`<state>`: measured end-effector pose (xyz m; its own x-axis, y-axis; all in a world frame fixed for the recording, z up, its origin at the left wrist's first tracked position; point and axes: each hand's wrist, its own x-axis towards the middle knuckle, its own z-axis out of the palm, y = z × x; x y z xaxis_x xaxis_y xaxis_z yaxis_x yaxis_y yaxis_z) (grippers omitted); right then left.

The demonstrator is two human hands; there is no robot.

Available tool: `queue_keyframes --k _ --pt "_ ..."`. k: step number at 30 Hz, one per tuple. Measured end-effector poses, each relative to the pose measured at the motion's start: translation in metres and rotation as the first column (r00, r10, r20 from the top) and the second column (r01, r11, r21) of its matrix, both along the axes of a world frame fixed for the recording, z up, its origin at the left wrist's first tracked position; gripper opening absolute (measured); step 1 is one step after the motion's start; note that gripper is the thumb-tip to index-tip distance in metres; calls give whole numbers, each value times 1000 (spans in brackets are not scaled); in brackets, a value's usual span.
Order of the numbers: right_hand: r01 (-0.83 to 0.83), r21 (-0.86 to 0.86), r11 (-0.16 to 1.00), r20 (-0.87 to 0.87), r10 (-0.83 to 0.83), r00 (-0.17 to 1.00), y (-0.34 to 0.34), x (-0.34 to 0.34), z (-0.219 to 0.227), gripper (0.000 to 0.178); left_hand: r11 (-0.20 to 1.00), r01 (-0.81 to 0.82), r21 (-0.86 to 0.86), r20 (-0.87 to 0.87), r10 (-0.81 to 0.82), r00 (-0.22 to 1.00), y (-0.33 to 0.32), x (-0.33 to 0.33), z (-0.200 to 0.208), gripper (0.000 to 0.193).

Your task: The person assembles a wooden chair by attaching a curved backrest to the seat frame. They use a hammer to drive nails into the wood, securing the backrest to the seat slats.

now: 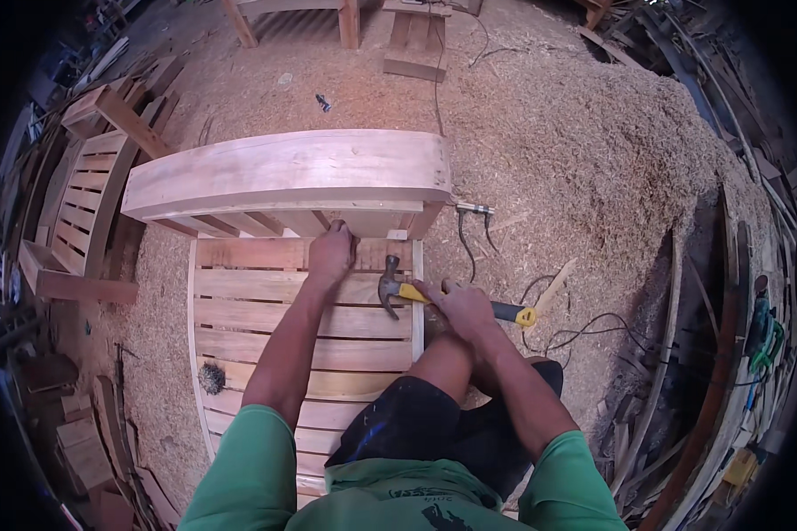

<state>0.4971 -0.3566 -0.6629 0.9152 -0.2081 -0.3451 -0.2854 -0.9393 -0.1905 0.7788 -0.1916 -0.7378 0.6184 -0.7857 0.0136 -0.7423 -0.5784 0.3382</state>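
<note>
My right hand (463,308) is wrapped round a claw hammer (413,292) with a yellow and black handle. Its steel head hovers or rests over the right edge of a slatted wooden bench seat (274,345); which of the two I cannot tell. At the bench's upright back, my left hand (330,255) is closed, its fingertips against the boards just below the wide top rail (288,168). Whatever those fingers pinch is hidden. A dark, spiky heap that looks like nails (211,378) lies on the left part of the seat.
Another slatted wooden frame (84,208) stands at the left among stacked timber. Shavings cover the floor, piled high at the right (646,142). An air-hose fitting or tool end (475,209) lies near the bench's right corner, with cords (593,332) trailing nearby. A small wooden stand (414,44) is farther back.
</note>
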Motion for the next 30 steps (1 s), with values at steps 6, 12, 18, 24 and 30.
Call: queue_keyframes --k 6,12,18,24,30 --pt "-78 11 997 37 78 996 -18 6 -6 55 993 110 50 87 -114 990 4 14 -10 27" --pt "-8 6 1000 80 7 997 -21 21 -21 57 990 115 79 65 -120 991 1 15 -10 29" --pt "-68 9 998 125 67 990 -21 28 -26 55 990 111 87 82 -118 990 4 17 -14 28" --pt "-50 -16 999 118 52 992 -15 31 -26 55 988 126 94 101 -136 986 3 17 -14 24" --pt "-46 -28 999 113 49 992 -12 37 -25 53 992 91 91 60 -96 994 0 14 -8 22"
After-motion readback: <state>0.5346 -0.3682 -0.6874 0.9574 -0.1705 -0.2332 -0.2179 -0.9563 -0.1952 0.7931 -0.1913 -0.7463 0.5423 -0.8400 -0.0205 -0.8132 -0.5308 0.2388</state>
